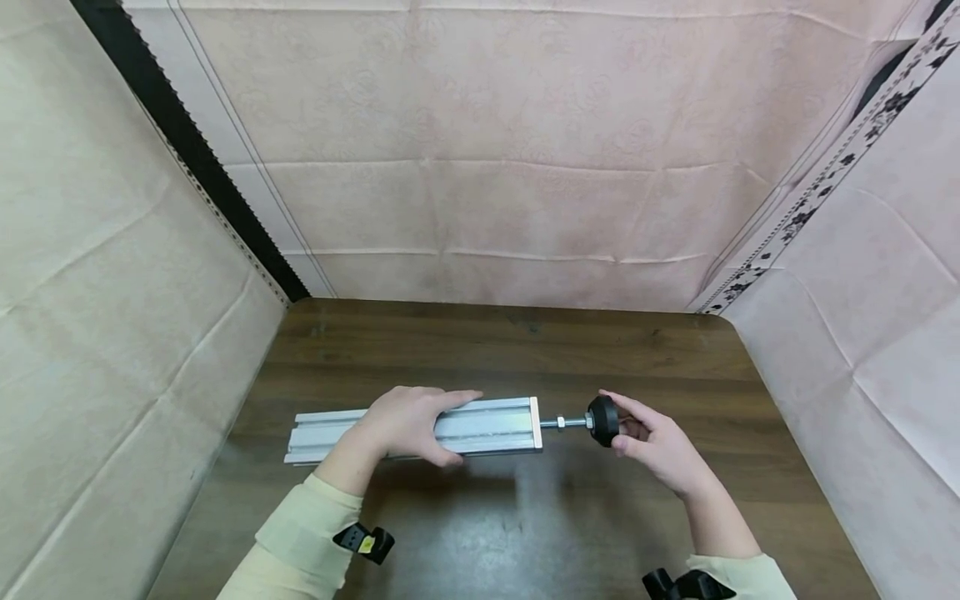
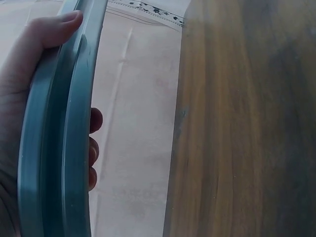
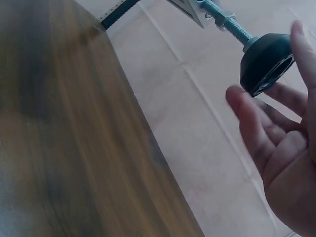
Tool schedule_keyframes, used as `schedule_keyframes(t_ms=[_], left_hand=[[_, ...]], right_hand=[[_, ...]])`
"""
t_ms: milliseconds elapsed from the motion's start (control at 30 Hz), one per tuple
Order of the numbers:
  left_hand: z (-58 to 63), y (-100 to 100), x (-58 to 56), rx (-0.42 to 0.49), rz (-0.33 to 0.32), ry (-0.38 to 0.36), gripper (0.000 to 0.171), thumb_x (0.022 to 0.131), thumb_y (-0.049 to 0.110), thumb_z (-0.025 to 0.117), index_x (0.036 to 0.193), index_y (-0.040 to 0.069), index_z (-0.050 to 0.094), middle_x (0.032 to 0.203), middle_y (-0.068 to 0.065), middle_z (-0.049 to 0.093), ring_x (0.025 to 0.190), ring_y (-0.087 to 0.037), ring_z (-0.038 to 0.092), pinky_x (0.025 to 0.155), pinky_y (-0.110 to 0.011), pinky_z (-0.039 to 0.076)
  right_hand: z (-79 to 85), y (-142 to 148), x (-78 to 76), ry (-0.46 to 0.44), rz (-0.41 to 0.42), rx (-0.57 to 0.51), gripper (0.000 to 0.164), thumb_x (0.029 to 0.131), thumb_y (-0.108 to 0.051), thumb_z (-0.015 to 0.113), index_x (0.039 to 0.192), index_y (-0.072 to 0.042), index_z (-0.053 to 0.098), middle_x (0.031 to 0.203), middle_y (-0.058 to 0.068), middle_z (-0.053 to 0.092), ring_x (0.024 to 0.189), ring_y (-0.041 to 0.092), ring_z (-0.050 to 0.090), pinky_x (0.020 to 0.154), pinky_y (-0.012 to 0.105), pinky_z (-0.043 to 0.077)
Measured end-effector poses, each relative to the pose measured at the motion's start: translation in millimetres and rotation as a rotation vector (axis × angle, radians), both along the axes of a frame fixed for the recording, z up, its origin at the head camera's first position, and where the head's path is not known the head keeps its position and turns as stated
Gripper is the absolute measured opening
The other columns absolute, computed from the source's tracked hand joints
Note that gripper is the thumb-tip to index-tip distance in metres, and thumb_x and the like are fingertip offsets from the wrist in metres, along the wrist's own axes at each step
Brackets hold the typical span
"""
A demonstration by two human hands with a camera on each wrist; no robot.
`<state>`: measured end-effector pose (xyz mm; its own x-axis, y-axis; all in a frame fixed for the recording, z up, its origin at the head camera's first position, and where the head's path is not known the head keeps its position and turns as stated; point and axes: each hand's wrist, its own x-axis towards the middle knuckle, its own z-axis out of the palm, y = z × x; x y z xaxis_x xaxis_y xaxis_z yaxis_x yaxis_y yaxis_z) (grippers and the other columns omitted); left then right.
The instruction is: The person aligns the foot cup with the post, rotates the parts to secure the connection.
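Note:
My left hand (image 1: 411, 423) grips a silver aluminium profile (image 1: 491, 427) across its middle. In the left wrist view its thumb lies along the grooved face of the profile (image 2: 74, 133), and fingertips (image 2: 94, 150) curl round the far edge. From the plate at the profile's right end sticks a threaded rod (image 1: 573, 422) with nuts, ending in a black round levelling foot (image 1: 604, 421). Thumb and a finger of my right hand (image 1: 660, 446) pinch the foot by its rim. The right wrist view shows the foot's hollow underside (image 3: 276, 74) facing the palm; other fingers are bent beneath.
A brown wood-grain table (image 1: 517, 533) lies below, with the profile's shadow on it. Pale cloth walls stand behind it (image 1: 480, 208), at the left (image 1: 112, 358) and at the right (image 1: 862, 350). Each forearm wears a black wrist camera, the left one (image 1: 365, 542) and the right one (image 1: 686, 585).

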<state>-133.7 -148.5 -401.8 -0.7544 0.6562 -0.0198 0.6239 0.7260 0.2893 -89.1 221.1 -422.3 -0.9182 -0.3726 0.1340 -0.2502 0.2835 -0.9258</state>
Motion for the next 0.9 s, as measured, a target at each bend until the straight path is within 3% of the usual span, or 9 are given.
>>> schedule_keyframes(t_ms=[100, 200, 267, 367, 500, 600, 767, 900], left_hand=[[0.1, 0.9, 0.1, -0.007, -0.003, 0.001, 0.084, 0.064, 0.061, 0.069, 0.139, 0.035, 0.044, 0.113, 0.007, 0.063, 0.088, -0.006, 0.057, 0.070, -0.029, 0.045], [-0.2, 1.6, 0.3, -0.006, -0.003, -0.007, 0.084, 0.064, 0.062, 0.068, 0.139, 0.035, 0.044, 0.114, 0.007, 0.063, 0.088, -0.006, 0.057, 0.069, -0.029, 0.045], [0.2, 1.9, 0.5, -0.009, 0.002, -0.015, 0.084, 0.063, 0.062, 0.068, 0.139, 0.037, 0.043, 0.116, 0.008, 0.062, 0.088, -0.005, 0.056, 0.068, -0.028, 0.044], [0.3, 1.8, 1.1, -0.014, 0.013, -0.029, 0.084, 0.063, 0.063, 0.068, 0.139, 0.039, 0.042, 0.118, 0.009, 0.061, 0.089, -0.005, 0.056, 0.068, -0.028, 0.044], [-1.6, 1.5, 1.6, -0.011, 0.011, -0.045, 0.084, 0.063, 0.063, 0.069, 0.139, 0.040, 0.042, 0.119, 0.009, 0.060, 0.091, -0.005, 0.056, 0.068, -0.028, 0.044], [-3.2, 1.8, 1.9, -0.003, 0.007, -0.051, 0.084, 0.063, 0.063, 0.068, 0.140, 0.040, 0.042, 0.121, 0.009, 0.060, 0.092, -0.006, 0.056, 0.067, -0.028, 0.044], [-3.9, 2.1, 2.6, 0.002, 0.018, -0.061, 0.084, 0.064, 0.062, 0.069, 0.140, 0.040, 0.042, 0.122, 0.008, 0.060, 0.091, -0.006, 0.056, 0.067, -0.028, 0.043], [-3.6, 1.7, 3.0, 0.003, 0.019, -0.064, 0.084, 0.064, 0.061, 0.069, 0.140, 0.039, 0.042, 0.121, 0.008, 0.060, 0.090, -0.006, 0.055, 0.067, -0.028, 0.043]], right_hand=[[-0.1, 3.9, -0.3, 0.021, 0.054, -0.039, 0.067, 0.085, -0.011, 0.068, 0.143, -0.001, 0.035, 0.124, 0.002, 0.054, 0.098, 0.009, 0.058, 0.075, 0.026, 0.049], [1.6, 6.9, 0.8, 0.044, 0.101, -0.042, 0.074, 0.083, -0.001, 0.068, 0.145, -0.003, 0.030, 0.137, 0.007, 0.043, 0.110, 0.008, 0.053, 0.083, 0.021, 0.045], [1.8, 7.2, 0.8, 0.065, 0.102, -0.019, 0.074, 0.081, 0.003, 0.069, 0.145, -0.004, 0.033, 0.137, 0.010, 0.041, 0.109, 0.010, 0.054, 0.083, 0.021, 0.045], [0.8, 5.2, 0.0, 0.069, 0.044, 0.040, 0.064, 0.082, 0.000, 0.068, 0.140, -0.005, 0.042, 0.122, 0.005, 0.050, 0.096, 0.010, 0.058, 0.077, 0.022, 0.047], [-1.5, 3.4, -0.5, 0.023, -0.008, 0.051, 0.054, 0.087, -0.008, 0.065, 0.138, -0.005, 0.046, 0.106, 0.004, 0.059, 0.085, 0.011, 0.060, 0.068, 0.027, 0.049], [-1.9, 4.7, 0.7, -0.011, 0.008, 0.018, 0.058, 0.087, -0.008, 0.065, 0.140, -0.006, 0.043, 0.113, 0.001, 0.059, 0.091, 0.010, 0.060, 0.070, 0.027, 0.050], [-0.6, 8.6, 2.4, 0.024, 0.093, -0.016, 0.070, 0.082, 0.002, 0.068, 0.143, -0.004, 0.036, 0.134, -0.003, 0.045, 0.106, 0.010, 0.056, 0.082, 0.023, 0.046], [-0.8, 8.1, 1.6, 0.040, 0.079, 0.010, 0.066, 0.082, 0.001, 0.068, 0.142, -0.006, 0.040, 0.128, 0.002, 0.047, 0.097, 0.012, 0.058, 0.078, 0.024, 0.047]])
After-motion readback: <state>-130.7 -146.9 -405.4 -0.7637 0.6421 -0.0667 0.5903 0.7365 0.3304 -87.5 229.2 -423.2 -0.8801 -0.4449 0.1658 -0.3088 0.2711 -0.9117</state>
